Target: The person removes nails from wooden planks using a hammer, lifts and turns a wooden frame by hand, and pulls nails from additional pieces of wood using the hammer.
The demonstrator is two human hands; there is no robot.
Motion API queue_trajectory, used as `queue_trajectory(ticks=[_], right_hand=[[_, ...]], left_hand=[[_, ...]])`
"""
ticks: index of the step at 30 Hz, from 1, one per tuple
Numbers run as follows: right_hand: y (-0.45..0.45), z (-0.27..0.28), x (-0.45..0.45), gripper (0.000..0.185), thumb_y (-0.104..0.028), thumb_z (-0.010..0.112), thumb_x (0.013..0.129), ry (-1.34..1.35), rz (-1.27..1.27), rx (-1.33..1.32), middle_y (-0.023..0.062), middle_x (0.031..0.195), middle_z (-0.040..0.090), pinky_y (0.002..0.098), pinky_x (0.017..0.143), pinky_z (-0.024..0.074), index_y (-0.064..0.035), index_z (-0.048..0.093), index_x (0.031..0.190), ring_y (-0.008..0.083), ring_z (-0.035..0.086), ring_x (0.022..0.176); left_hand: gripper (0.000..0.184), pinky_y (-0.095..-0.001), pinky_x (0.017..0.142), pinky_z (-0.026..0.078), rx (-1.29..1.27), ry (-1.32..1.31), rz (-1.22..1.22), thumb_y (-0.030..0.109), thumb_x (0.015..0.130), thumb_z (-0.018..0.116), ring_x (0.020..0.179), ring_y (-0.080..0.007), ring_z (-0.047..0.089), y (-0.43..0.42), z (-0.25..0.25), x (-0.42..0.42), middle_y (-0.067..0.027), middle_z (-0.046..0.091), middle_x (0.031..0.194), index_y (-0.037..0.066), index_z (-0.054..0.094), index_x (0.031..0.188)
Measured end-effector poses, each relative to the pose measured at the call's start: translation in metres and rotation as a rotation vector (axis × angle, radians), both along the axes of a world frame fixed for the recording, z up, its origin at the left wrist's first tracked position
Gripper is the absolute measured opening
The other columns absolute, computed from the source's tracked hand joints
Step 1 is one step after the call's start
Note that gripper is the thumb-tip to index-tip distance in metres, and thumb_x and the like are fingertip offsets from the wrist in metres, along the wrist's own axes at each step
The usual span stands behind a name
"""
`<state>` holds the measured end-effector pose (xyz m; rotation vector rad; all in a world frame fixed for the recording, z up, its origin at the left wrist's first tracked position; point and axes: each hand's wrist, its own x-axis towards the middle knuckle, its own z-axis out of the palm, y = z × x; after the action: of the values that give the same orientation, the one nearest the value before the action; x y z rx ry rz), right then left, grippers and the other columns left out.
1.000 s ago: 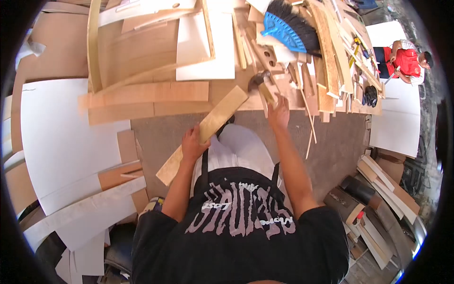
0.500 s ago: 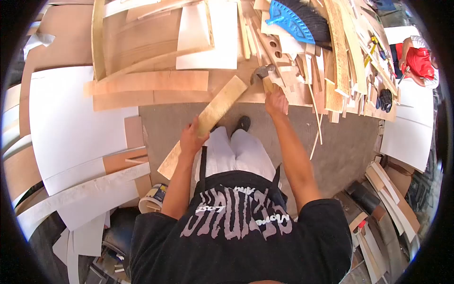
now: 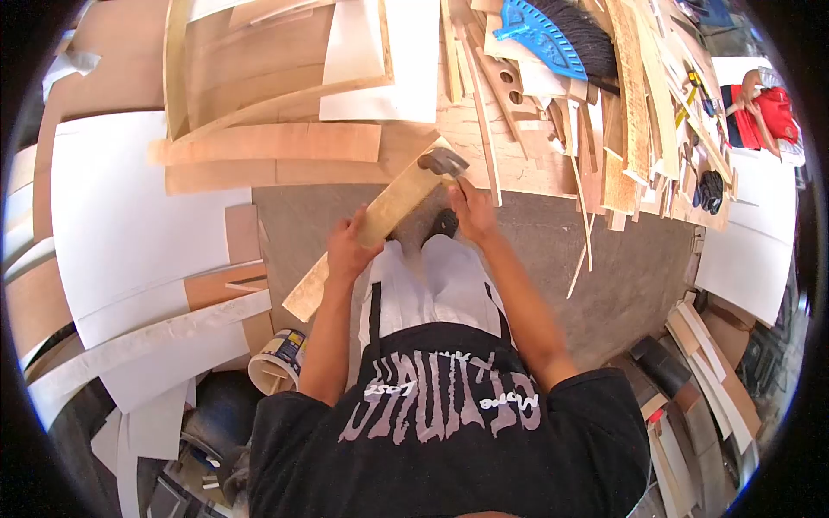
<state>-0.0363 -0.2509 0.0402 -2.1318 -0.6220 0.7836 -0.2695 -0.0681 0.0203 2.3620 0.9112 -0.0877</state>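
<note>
My left hand [image 3: 351,248] is closed around a wooden board [image 3: 397,203], which slants from lower left up to the bench edge. In my right hand [image 3: 472,210] is a claw hammer [image 3: 444,161], its metal head over the upper end of the board. Whether the head touches the wood I cannot tell. My right fingers wrap the handle and hide most of it.
A wooden frame [image 3: 281,110] and flat strips [image 3: 276,142] lie on the workbench [image 3: 401,129]. Further right are a blue brush head [image 3: 544,39], scrap wood and black gloves [image 3: 711,192]. A bucket [image 3: 278,358] stands at lower left; a person in red [image 3: 773,112] is at far right.
My right hand has moved left with the hammer, bringing its head from beside the board to over the board's upper end. My left hand keeps its hold on the board.
</note>
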Motion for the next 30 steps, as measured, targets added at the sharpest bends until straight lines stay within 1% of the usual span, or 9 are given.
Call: queue_trajectory(ticks=[7,10,12,17,20,22,23,25,30], right_hand=[[0.008,-0.002,-0.006,0.04,-0.038,0.049,0.108,-0.177,0.006,-0.053,0.029,0.087,0.068,0.0623,0.071,0.0477,-0.0013,0.058,0.118,0.0538,0.064,0.086],[0.015,-0.007,-0.01,0.037,-0.035,0.048,0.109,-0.187,-0.006,-0.127,0.0313,0.093,0.067,0.0639,0.071,0.047,-0.0004,0.055,0.118,0.0559,0.062,0.086],[0.012,-0.006,-0.012,0.038,-0.036,0.046,0.11,-0.158,-0.007,-0.13,0.0321,0.094,0.067,0.0641,0.072,0.0468,0.0001,0.054,0.119,0.0566,0.062,0.086],[0.015,-0.02,-0.029,0.042,-0.038,0.043,0.11,-0.112,-0.127,-0.198,0.0335,0.093,0.065,0.0643,0.069,0.0461,0.0017,0.052,0.121,0.0588,0.059,0.084],[0.017,-0.032,-0.045,0.047,-0.043,0.045,0.11,-0.495,-0.073,0.058,0.0292,0.082,0.065,0.0585,0.063,0.0489,0.0018,0.056,0.117,0.0523,0.064,0.073],[0.026,0.006,-0.054,0.049,-0.046,0.048,0.109,0.148,-0.409,-0.018,0.0187,0.067,0.06,0.0487,0.055,0.049,0.0016,0.059,0.105,0.0367,0.063,0.058],[0.019,0.002,-0.063,0.049,-0.046,0.048,0.109,0.143,-0.418,-0.021,0.0187,0.067,0.06,0.0487,0.055,0.049,0.0016,0.059,0.105,0.0367,0.063,0.058],[0.003,-0.004,-0.086,0.044,-0.044,0.05,0.11,0.239,-0.555,0.245,0.0003,0.059,0.046,0.0297,0.048,0.0382,-0.0018,0.059,0.1,0.0078,0.047,0.053],[-0.021,0.009,-0.114,0.045,-0.044,0.046,0.111,0.042,-0.454,0.072,-0.0013,0.06,0.047,0.0289,0.046,0.0353,-0.0034,0.058,0.096,0.007,0.043,0.05]], left_hand=[[0.079,-0.048,0.082,0.056,-0.03,-0.106,0.01,0.039,0.073,0.09,0.096,-0.0394,0.069,0.008,-0.014,-0.006,-0.0201,0.069,0.106,0.017,0.059,0.143],[0.062,-0.0484,0.077,0.056,-0.163,-0.074,0.114,0.047,0.083,0.083,0.088,-0.0391,0.071,0.021,-0.025,-0.005,-0.0188,0.072,0.095,0.01,0.064,0.129],[0.054,-0.0499,0.074,0.055,-0.529,0.055,0.238,0.054,0.094,0.071,0.082,-0.041,0.071,0.028,-0.03,-0.006,-0.0192,0.074,0.087,0.005,0.065,0.118],[0.053,-0.0545,0.073,0.052,-0.371,0.038,0.023,0.056,0.1,0.06,0.085,-0.0451,0.07,0.021,-0.032,0.004,-0.0241,0.073,0.088,0.005,0.063,0.113],[0.054,-0.0579,0.07,0.051,-0.29,0.071,-0.007,0.059,0.1,0.058,0.083,-0.0474,0.069,0.014,-0.031,0.003,-0.0262,0.072,0.086,0.006,0.062,0.108],[0.055,-0.0593,0.068,0.051,-0.258,0.044,-0.017,0.061,0.1,0.057,0.081,-0.0485,0.069,0.016,-0.024,0.005,-0.0267,0.071,0.083,0.006,0.061,0.106],[0.057,-0.0596,0.067,0.051,-0.219,0.114,-0.067,0.063,0.099,0.056,0.078,-0.0491,0.068,0.021,-0.019,0.01,-0.0264,0.07,0.081,0.006,0.062,0.105],[0.059,-0.0599,0.065,0.051,-0.177,0.189,-0.116,0.065,0.098,0.055,0.076,-0.0497,0.068,0.028,-0.018,0.014,-0.0261,0.07,0.079,0.007,0.062,0.104],[0.064,-0.0595,0.065,0.051,-0.145,0.087,-0.136,0.068,0.098,0.053,0.074,-0.05,0.068,0.029,-0.032,0.009,-0.026,0.07,0.077,0.005,0.063,0.1]])
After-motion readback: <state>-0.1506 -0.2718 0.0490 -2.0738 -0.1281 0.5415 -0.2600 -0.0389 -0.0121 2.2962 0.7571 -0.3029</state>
